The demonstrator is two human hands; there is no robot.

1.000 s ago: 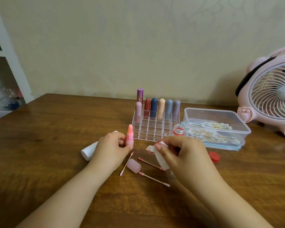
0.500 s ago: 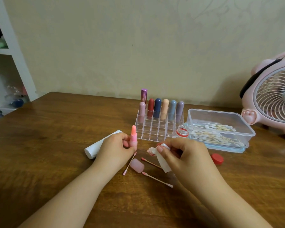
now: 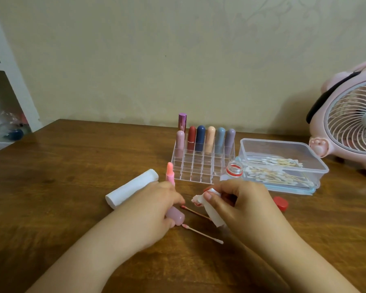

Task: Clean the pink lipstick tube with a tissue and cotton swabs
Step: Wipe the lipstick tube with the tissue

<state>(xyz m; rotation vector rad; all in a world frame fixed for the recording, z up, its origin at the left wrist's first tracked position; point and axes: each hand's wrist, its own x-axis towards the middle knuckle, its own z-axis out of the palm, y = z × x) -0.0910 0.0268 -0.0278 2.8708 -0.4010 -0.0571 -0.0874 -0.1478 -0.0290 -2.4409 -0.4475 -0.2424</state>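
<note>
The dark brown wooden bench [image 3: 72, 166] shows a streaky grain. A coral-pink lipstick bullet in its pink tube [image 3: 170, 173] stands beside a plain white tissue roll [image 3: 131, 188]. The pale mauve-pink rounded cap [image 3: 175, 216] lies by two cotton swabs stained pink [image 3: 201, 233]. A crumpled white tissue smeared red-pink [image 3: 201, 200] is near a small red round cap [image 3: 281, 204]. In the clear acrylic grid organiser [image 3: 201, 166] stand lipsticks capped dusty pink, brick red, navy, peach, grey-blue and lavender, behind them a metallic purple one [image 3: 182, 122]. The clear plastic box with light blue base [image 3: 283, 166] holds white-tipped swabs with tan sticks. The pink fan with white grille [image 3: 351, 123] has a black band. The beige wall [image 3: 178, 60] carries a faint scroll pattern.
</note>
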